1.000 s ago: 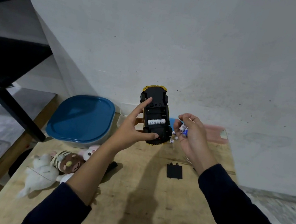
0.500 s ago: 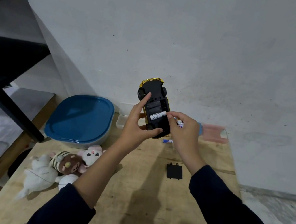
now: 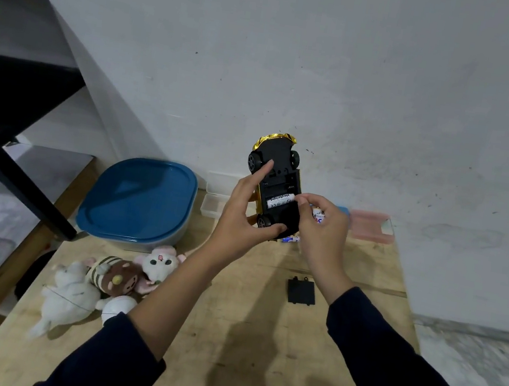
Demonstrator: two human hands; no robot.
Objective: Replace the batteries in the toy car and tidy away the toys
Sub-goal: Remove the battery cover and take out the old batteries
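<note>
My left hand [image 3: 245, 214] holds the gold toy car [image 3: 279, 163] upside down above the table, black underside toward me, index finger stretched along the chassis. A white battery [image 3: 278, 200] lies in the open battery bay. My right hand [image 3: 320, 229] presses its thumb against that battery's end and keeps another white-and-blue battery [image 3: 318, 215] tucked in its fingers. One more battery [image 3: 290, 239] lies on the table under the car. The black battery cover [image 3: 300, 291] rests on the wooden table [image 3: 255, 358].
A tub with a blue lid [image 3: 140, 199] stands at the back left. Several plush toys [image 3: 108, 280] lie at the table's left edge. Small clear boxes [image 3: 212, 199] and a pink box [image 3: 370, 226] sit against the wall. A black shelf frame [image 3: 17, 177] stands left.
My right hand moved from beside the car onto the battery bay, thumb now on the seated battery. The car rose slightly and tilted.
</note>
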